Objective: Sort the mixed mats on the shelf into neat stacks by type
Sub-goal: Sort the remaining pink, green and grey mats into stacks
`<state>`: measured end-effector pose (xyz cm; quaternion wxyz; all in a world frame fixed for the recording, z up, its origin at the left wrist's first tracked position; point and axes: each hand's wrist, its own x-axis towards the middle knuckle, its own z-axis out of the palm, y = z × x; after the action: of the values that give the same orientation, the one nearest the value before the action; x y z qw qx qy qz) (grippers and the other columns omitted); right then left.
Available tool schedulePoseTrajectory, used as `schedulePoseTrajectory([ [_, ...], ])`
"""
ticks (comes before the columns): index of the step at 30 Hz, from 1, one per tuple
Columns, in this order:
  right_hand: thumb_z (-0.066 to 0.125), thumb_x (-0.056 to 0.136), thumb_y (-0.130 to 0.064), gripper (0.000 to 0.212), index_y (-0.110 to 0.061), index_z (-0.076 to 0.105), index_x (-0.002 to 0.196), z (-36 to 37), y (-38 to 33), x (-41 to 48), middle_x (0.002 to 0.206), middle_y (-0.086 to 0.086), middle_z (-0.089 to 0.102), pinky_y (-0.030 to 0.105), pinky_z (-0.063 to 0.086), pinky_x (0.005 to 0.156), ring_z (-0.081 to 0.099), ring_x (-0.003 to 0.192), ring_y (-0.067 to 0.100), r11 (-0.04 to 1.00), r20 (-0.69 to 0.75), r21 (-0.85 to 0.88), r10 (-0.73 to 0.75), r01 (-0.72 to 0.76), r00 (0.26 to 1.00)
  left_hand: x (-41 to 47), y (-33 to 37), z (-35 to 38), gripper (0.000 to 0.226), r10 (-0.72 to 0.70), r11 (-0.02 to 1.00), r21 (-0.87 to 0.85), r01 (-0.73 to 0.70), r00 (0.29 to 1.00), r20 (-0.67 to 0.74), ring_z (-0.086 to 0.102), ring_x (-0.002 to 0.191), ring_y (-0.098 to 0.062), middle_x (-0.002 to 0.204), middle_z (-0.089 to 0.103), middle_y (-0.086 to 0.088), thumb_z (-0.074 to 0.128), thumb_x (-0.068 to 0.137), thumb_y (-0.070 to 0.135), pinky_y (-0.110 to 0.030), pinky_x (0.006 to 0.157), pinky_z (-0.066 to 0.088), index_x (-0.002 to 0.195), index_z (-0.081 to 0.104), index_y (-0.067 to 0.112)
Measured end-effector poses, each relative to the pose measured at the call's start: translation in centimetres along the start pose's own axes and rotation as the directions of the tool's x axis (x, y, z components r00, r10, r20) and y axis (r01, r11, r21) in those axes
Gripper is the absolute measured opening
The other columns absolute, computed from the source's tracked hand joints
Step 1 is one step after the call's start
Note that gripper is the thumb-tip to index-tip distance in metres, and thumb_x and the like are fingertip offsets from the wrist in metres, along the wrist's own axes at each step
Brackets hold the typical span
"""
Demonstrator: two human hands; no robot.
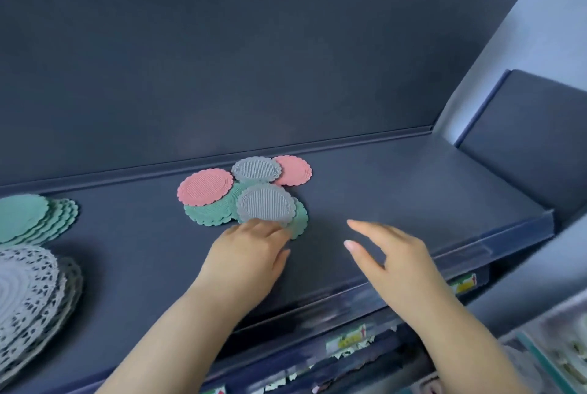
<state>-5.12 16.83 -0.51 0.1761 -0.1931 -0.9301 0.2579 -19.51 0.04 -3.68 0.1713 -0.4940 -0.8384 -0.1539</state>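
Torn yellow-and-green paper labels (347, 341) sit below the right grip (401, 261). Clear-wrapped packets (559, 358) lie lower right of it; a dark blue panel (533, 139) stands upper right.

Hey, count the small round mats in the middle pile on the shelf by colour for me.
Pink mats: 2
Grey mats: 2
Green mats: at least 2, partly covered
Total: at least 6
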Motion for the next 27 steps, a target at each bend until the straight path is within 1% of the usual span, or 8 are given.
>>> schedulePoseTrajectory([
  [4,0.050,0.090,-0.043,0.037,-0.036,0.052,0.126,-0.2,3.1,5.4,0.126,-0.021,0.052,0.014,0.033,0.097,0.046,0.117,-0.001,0.992,0.151,-0.007,-0.122,0.124,0.981,2.3,0.5,1.7,0.034,-0.135,0.987,0.084,0.135,0.991,-0.008,0.066,0.071,-0.022,0.084,0.070,0.007,0.083,0.059,0.019,-0.033,0.055,0.054,0.092,0.073,0.021],
  [8,0.047,0.092,-0.041,0.036,-0.037,0.050,0.127,-1.0,5.6,10.3,0.132,-0.023,0.048,0.013,0.030,0.099,0.040,0.122,-0.003,0.963,0.316,0.009,-0.258,0.269,0.913,4.6,2.4,3.1,0.048,-0.309,0.931,0.209,0.300,0.951,0.013,0.065,0.068,-0.022,0.082,0.069,0.009,0.091,0.045,0.032,-0.030,0.047,0.051,0.089,0.074,0.025],
  [11,0.046,0.093,-0.039,0.035,-0.036,0.050,0.128,-1.8,7.2,13.4,0.134,-0.021,0.046,0.014,0.030,0.100,0.039,0.124,-0.002,0.921,0.400,0.011,-0.360,0.388,0.843,6.0,3.4,4.4,0.046,-0.433,0.873,0.247,0.420,0.901,-0.001,0.059,0.059,-0.026,0.073,0.065,0.004,0.093,0.040,0.031,-0.028,0.036,0.047,0.081,0.074,0.021],
  [16,0.047,0.094,-0.035,0.034,-0.031,0.052,0.127,-1.2,6.8,17.7,0.134,-0.016,0.049,0.023,0.035,0.101,0.040,0.124,0.004,0.854,0.460,0.087,-0.491,0.512,0.740,6.6,4.3,5.3,0.039,-0.478,0.828,0.331,0.453,0.878,-0.008,0.052,0.048,-0.019,0.060,0.057,0.008,0.094,0.037,0.022,-0.020,0.039,0.042,0.067,0.070,0.025],
  [19,0.047,0.093,-0.032,0.033,-0.028,0.054,0.125,0.3,4.8,18.7,0.131,-0.011,0.052,0.030,0.041,0.096,0.046,0.120,0.012,0.802,0.495,0.129,-0.561,0.583,0.663,6.1,4.8,5.2,0.041,-0.509,0.806,0.341,0.484,0.861,-0.019,0.055,0.052,-0.019,0.063,0.058,0.010,0.091,0.041,0.019,-0.024,0.044,0.044,0.073,0.069,0.029],
  [23,0.048,0.093,-0.031,0.030,-0.022,0.058,0.119,2.0,3.0,18.2,0.123,-0.006,0.057,0.031,0.046,0.088,0.049,0.113,0.016,0.712,0.482,0.169,-0.663,0.682,0.573,4.8,5.5,3.9,0.033,-0.558,0.757,0.377,0.534,0.828,-0.053,0.061,0.062,-0.021,0.072,0.060,0.007,0.086,0.052,0.022,-0.031,0.048,0.047,0.079,0.068,0.027],
  [25,0.050,0.092,-0.031,0.032,-0.017,0.058,0.120,2.7,2.9,17.6,0.129,-0.003,0.053,0.031,0.041,0.095,0.044,0.120,0.017,0.653,0.491,0.164,-0.704,0.739,0.513,3.9,5.3,3.2,0.020,-0.572,0.726,0.395,0.563,0.813,-0.108,0.063,0.063,-0.025,0.077,0.064,0.003,0.077,0.063,0.030,-0.032,0.051,0.050,0.081,0.070,0.023],
  [27,0.052,0.091,-0.034,0.040,-0.016,0.054,0.127,3.4,3.0,17.0,0.143,-0.001,0.041,0.028,0.027,0.107,0.032,0.133,0.016,0.593,0.503,0.178,-0.741,0.786,0.445,3.3,4.7,2.8,0.026,-0.565,0.718,0.410,0.562,0.815,-0.128,0.065,0.064,-0.025,0.080,0.067,0.001,0.055,0.073,0.039,-0.031,0.054,0.052,0.081,0.071,0.020],
])
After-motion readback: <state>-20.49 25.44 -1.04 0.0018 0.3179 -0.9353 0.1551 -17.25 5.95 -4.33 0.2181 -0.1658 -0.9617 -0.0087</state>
